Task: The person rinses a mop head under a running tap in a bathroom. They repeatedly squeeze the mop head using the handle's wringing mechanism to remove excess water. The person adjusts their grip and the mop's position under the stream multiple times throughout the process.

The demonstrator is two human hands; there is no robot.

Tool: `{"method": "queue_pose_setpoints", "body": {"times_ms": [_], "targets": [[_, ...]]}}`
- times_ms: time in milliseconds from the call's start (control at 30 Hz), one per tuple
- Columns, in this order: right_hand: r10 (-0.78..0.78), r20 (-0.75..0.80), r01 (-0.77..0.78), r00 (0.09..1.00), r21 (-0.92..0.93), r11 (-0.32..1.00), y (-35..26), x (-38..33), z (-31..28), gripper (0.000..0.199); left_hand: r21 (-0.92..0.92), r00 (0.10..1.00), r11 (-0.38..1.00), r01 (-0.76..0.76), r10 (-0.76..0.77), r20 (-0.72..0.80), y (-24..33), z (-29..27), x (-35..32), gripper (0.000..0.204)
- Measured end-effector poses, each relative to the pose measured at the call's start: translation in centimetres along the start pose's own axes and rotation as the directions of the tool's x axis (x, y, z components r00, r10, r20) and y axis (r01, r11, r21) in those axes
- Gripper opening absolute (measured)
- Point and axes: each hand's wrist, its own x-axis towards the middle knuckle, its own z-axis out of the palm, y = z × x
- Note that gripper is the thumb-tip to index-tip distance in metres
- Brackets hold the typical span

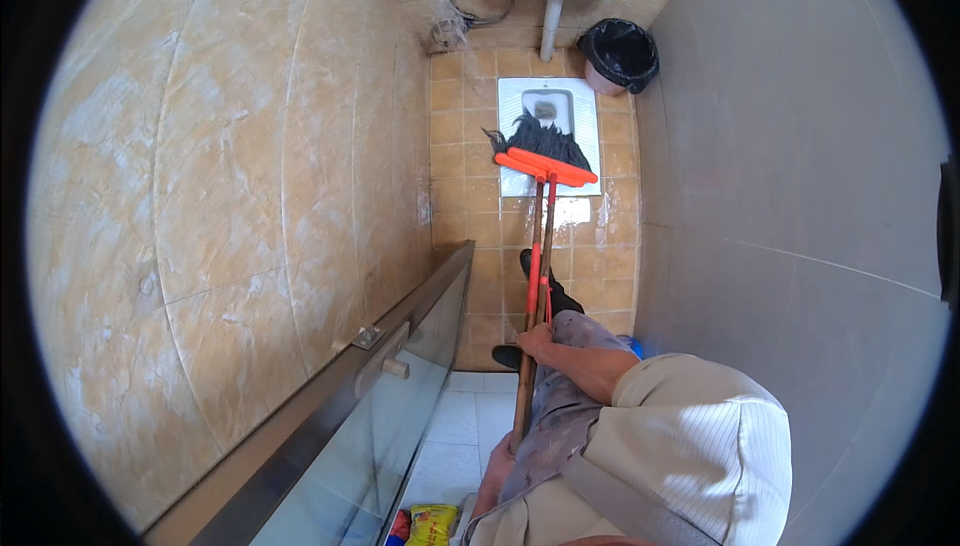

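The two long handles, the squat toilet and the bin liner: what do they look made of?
Handles: probably wood or bamboo, brown and grained-looking, with smooth red sections, perhaps plastic. Squat toilet: likely glazed ceramic, white and glossy. Bin liner: apparently thin plastic film, black, crinkled and shiny.

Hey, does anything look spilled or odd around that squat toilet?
Yes, the orange-brown tile floor in front of the squat toilet glistens, so it looks wet. Also unusual: two mops with orange heads are held together, their black strands over it.
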Motion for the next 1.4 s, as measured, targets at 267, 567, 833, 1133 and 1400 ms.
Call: {"method": "queue_pose_setpoints", "body": {"times_ms": [267, 567, 833, 1133, 1400], "targets": [[-0.024, -0.067, 0.019, 0.997, -0.070, 0.997, -7.5, 0.7, -2.4, 0.049, -0.148, 0.991, 0.980, -0.135, 0.135, -0.012, -1.1, 0.2, 3.7, 0.061], [-0.226, -0.018, 0.217, 0.974, -0.214, 0.952, -13.3, -2.6, -3.6, 0.062, -0.244, 0.973, 0.947, -0.209, 0.177, -0.146, 1.3, 0.8, 4.4, 0.050], [-0.383, 0.184, 0.421, 0.905, -0.274, 0.864, -12.6, -5.8, -2.8, 0.060, -0.287, 0.996, 0.955, 0.078, -0.064, 0.055, 10.1, -3.1, 13.5, 0.008], [-0.324, 0.452, 0.202, 0.831, 0.297, 0.933, -18.0, -7.5, -8.8, 0.047, -0.654, 0.954, 0.751, 0.094, 0.119, 0.274, 19.6, -3.3, 14.0, 0.021], [-0.415, 0.417, 0.303, 0.809, 0.309, 0.901, -12.9, -9.0, -15.5, 0.030, -0.839, 0.863, 0.511, 0.185, 0.324, 0.387, 21.3, -2.7, 13.8, 0.032]]}}
